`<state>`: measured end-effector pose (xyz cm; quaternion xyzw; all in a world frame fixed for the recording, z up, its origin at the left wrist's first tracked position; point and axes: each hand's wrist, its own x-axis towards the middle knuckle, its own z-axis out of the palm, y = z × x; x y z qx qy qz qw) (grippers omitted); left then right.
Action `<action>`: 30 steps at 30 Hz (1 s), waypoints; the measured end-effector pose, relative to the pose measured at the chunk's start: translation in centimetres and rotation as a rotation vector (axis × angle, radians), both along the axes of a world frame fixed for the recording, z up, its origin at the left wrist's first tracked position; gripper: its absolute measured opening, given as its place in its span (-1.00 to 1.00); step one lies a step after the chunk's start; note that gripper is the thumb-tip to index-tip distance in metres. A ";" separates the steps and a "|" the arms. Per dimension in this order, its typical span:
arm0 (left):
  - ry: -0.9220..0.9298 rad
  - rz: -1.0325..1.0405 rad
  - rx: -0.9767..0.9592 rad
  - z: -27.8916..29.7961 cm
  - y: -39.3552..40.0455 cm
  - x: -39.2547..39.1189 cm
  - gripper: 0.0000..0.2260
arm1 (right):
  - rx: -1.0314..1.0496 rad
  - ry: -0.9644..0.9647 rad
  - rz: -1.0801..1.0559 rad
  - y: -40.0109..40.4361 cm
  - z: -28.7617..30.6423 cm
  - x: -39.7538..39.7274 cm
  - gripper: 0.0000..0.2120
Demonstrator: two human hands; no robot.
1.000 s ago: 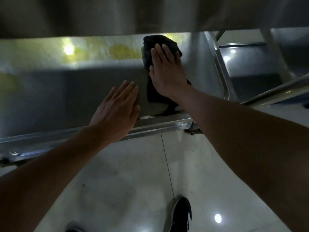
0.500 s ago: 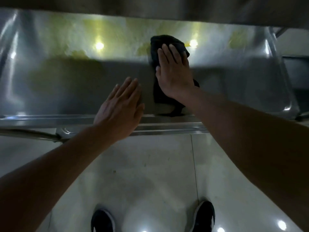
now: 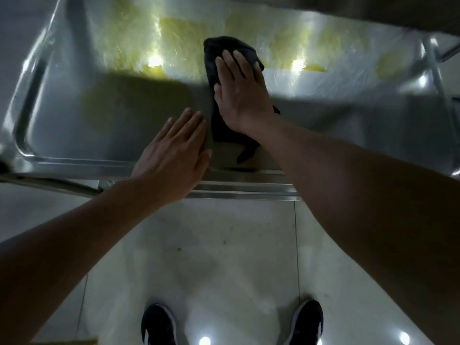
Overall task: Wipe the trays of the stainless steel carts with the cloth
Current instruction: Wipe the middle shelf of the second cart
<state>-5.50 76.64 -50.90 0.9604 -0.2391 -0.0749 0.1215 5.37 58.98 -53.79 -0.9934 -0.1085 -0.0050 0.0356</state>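
Observation:
A stainless steel cart tray [image 3: 74, 115] fills the upper half of the head view, with yellowish reflections across its far part. A black cloth [image 3: 224, 53] lies on the tray near its middle. My right hand [image 3: 241, 90] presses flat on the cloth with straight fingers; the cloth's far edge and a trailing corner stick out from under it. My left hand [image 3: 174, 155] rests flat on the tray's near rim, just left of the cloth, holding nothing.
The tray's raised front rim [image 3: 244, 188] runs across the middle of the view. A cart post [image 3: 438, 78] rises at the right. An upper shelf edge [image 3: 373, 11] overhangs at the top. Below lies pale tiled floor [image 3: 224, 257] with my two dark shoes [image 3: 159, 324].
The view has shifted left along the tray, so its left corner now shows. My right hand with the cloth sits further toward the tray's middle. Both hands keep the same flat pose.

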 end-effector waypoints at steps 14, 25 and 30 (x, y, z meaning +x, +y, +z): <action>-0.016 -0.061 0.020 0.2 -7.8 1.7 -0.46 | 0.036 -0.029 -0.099 -9.7 -0.1 1.9 -0.45; -0.022 -0.152 -0.030 -0.4 -18.5 1.3 -0.47 | 0.027 -0.036 -0.216 -22.3 -0.1 -0.4 -0.43; -0.009 -0.142 -0.077 -0.5 -23.2 1.0 -0.47 | 0.006 -0.044 -0.286 -28.4 0.0 -1.9 -0.44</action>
